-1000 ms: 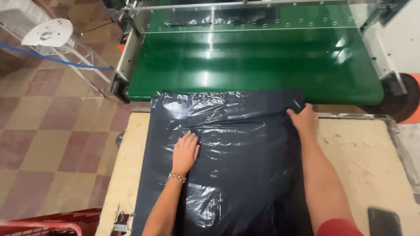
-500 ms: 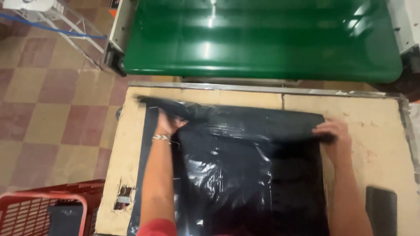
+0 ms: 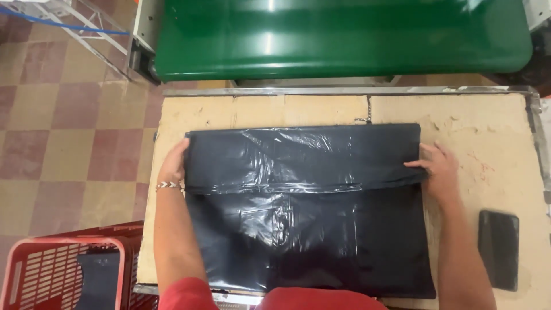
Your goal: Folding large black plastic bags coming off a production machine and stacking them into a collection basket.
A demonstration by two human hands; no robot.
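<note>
The top of the black plastic bag (image 3: pixel 304 206) had just been brought over toward the person: half a second before, its far edge was only part-way turned, and now it lay as a flat band across the upper part of the bag, with a straight crease running side to side. A second before that, the bag had reached right up to the green conveyor belt (image 3: pixel 344 34); now it sat wholly on the cardboard-topped table (image 3: pixel 488 120), well short of the belt. To my eye the fold was made and was being pressed down.

The left hand (image 3: pixel 174 166) was at the left end of the folded band, fingers curled round its edge and partly hidden under the plastic. The right hand (image 3: pixel 439 166) lay at the right end, fingers stretched out and flat, tips on the fold.

A dark flat phone (image 3: pixel 498 248) lay on the table to the right, apart from the bag. A red plastic basket (image 3: pixel 63 270) stood on the tiled floor at lower left, with a dark flat packet inside. I saw no labels or signs on the bag.
</note>
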